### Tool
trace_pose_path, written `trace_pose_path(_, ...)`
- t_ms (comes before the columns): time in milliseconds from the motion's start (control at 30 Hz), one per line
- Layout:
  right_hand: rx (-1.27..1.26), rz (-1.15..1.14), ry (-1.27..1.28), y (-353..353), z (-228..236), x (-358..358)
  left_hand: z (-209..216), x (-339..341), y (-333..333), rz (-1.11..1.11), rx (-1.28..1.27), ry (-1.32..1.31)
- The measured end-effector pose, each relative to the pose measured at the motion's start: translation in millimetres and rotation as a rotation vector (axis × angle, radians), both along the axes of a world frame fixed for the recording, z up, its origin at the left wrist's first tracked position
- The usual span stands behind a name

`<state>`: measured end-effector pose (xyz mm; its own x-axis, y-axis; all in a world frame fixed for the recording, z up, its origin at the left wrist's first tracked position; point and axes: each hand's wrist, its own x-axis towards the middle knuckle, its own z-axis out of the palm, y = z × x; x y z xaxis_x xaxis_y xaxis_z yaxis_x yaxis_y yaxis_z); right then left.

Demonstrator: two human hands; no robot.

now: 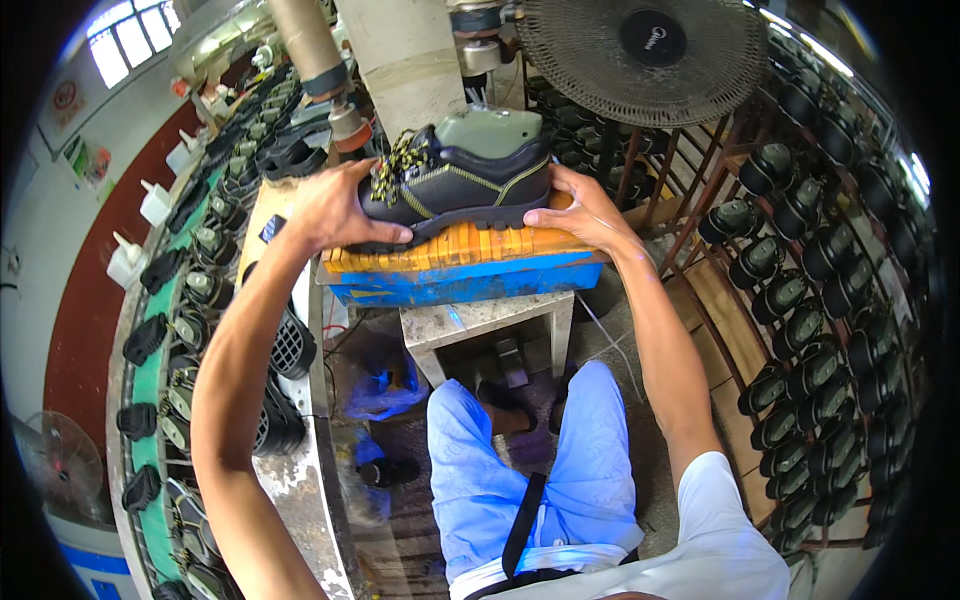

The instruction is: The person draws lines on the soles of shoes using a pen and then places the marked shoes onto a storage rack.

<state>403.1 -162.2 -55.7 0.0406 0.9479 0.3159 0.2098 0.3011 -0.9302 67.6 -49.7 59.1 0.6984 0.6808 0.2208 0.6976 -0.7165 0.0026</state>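
Observation:
A black shoe [460, 188] with yellow stitching and black-and-yellow laces rests sole down on an orange pad [470, 248] over a blue base [470, 286]. A green shoe last [490, 130] fills its opening. My left hand [340, 208] grips the toe end, thumb along the sole edge and fingers over the far side. Around the heel end my right hand [585, 212] is closed, its thumb pressed against the sole. Both hands' fingertips are partly hidden behind the shoe.
On the left, a green conveyor [165, 390] carries soles and shoes on lasts. Racks of shoes [800, 330] stand at right. A large round fan [645, 50] and a pipe-like machine part [325, 80] are beyond the pad. A blue plastic bag [385, 385] lies below.

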Motion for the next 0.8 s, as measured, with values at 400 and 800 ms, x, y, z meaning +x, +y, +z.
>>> trace_pose_path(400, -0.038, -0.048, -0.112, 4, 10, -6, -45, -71, 33, -0.214, -0.761, -0.649)
trace_pose_path(800, -0.038, -0.052, -0.094, 5, 8, -11, -27, -84, 35, -0.210, -0.198, -0.182)
